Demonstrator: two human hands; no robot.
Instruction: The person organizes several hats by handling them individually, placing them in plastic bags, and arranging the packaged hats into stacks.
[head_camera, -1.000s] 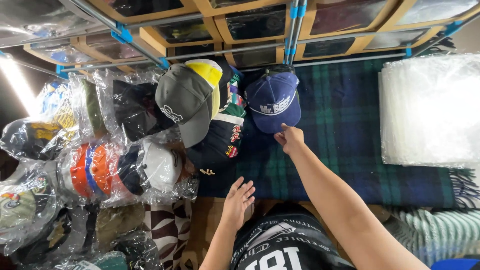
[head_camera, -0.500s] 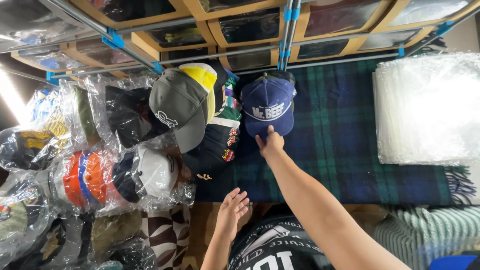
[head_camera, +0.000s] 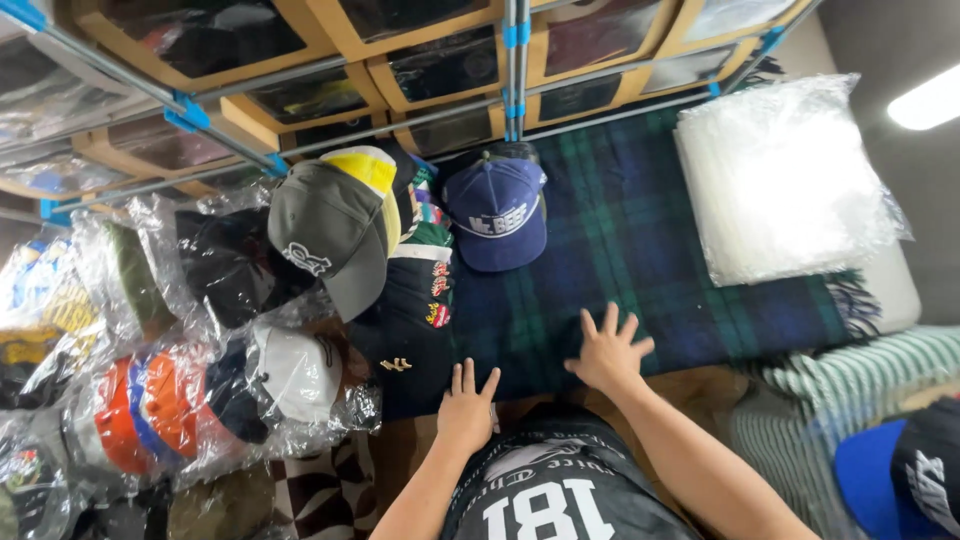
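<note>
The plaid blanket (head_camera: 620, 250) ran across the middle of the frame, both hands flat and spread on its lower edge holding nothing, left hand (head_camera: 466, 408), right hand (head_camera: 606, 354), navy cap (head_camera: 497, 212) sitting above.

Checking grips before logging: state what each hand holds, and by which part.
Nothing is held. The left hand and right hand lie open and flat on the plaid blanket, apart from the blue cap.

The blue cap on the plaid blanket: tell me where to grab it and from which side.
Take the blue cap by its brim, probably coming from the near side with the right hand. The brim points toward the person and lies flat and clear on the plaid blanket, while the crown backs against the shelf frame and the stacked caps crowd its left.
</note>
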